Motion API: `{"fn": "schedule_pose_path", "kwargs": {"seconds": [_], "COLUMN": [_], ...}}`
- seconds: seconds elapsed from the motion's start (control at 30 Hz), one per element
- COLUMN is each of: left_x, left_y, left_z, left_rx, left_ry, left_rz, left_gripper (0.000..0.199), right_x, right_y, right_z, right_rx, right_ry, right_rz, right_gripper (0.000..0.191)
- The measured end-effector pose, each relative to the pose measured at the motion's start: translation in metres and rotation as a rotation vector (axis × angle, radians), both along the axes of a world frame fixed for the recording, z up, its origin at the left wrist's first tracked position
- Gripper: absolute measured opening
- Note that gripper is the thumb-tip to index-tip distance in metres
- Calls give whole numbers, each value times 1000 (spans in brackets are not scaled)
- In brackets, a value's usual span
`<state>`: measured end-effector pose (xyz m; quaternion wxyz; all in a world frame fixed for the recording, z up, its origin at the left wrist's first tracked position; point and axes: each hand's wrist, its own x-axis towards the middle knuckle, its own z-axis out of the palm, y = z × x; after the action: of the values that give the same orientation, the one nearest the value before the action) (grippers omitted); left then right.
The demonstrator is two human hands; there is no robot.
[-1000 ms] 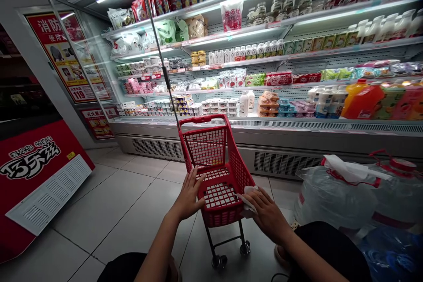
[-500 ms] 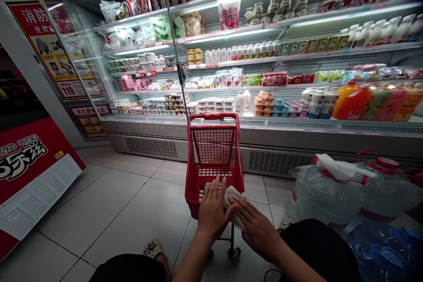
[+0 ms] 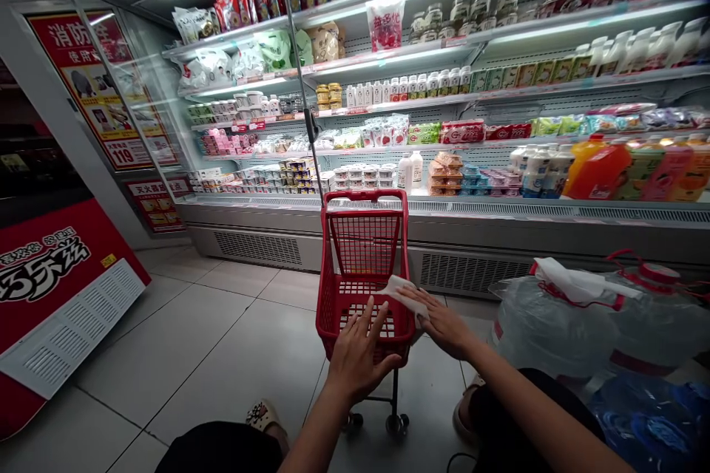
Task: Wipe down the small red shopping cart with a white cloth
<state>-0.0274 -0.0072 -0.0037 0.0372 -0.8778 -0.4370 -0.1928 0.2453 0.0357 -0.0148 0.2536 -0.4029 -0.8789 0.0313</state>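
Observation:
A small red shopping cart (image 3: 363, 245) stands in front of me, its mesh basket facing up. Over the basket's near left side is my left hand (image 3: 358, 358), palm down with fingers spread and nothing in it. My right hand (image 3: 444, 324) is at the cart's right rim with a white cloth or tissue (image 3: 402, 292) under its fingers. The cloth reaches over the basket. Whether either hand touches the rim is hidden.
A refrigerated display (image 3: 366, 218) with drinks, yogurt and bags runs across the back. Large water bottles (image 3: 560, 325) stand on the right, partly wrapped in plastic. A red-and-white freezer (image 3: 61, 303) is on the left. My legs flank the cart.
My hands have moved apart. The right hand has gone up and right with the white cloth, now spread flatter; the left hand has gone slightly down with its fingers wider. The view has shifted slightly.

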Motion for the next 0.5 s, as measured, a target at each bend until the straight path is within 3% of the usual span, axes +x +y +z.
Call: {"fn": "schedule_pose_path", "kwargs": {"seconds": [0.17, 0.3, 0.4, 0.5], "left_x": [1, -1, -5, -10], "left_y": [3, 4, 3, 2], "left_z": [-1, -4, -6, -8], "left_rx": [38, 70, 88, 82], "left_ry": [-9, -24, -28, -22], "left_rz": [20, 57, 60, 43], "left_gripper": [94, 94, 93, 92], "right_x": [-6, -23, -29, -25], "right_y": [22, -10, -43, -60], "right_z": [0, -9, -18, -19], "right_rx": [-29, -37, -20, -12], "right_ry": [60, 150, 110, 30], "right_rz": [-77, -96, -14, 67], "right_gripper": [55, 56, 58, 61]}}
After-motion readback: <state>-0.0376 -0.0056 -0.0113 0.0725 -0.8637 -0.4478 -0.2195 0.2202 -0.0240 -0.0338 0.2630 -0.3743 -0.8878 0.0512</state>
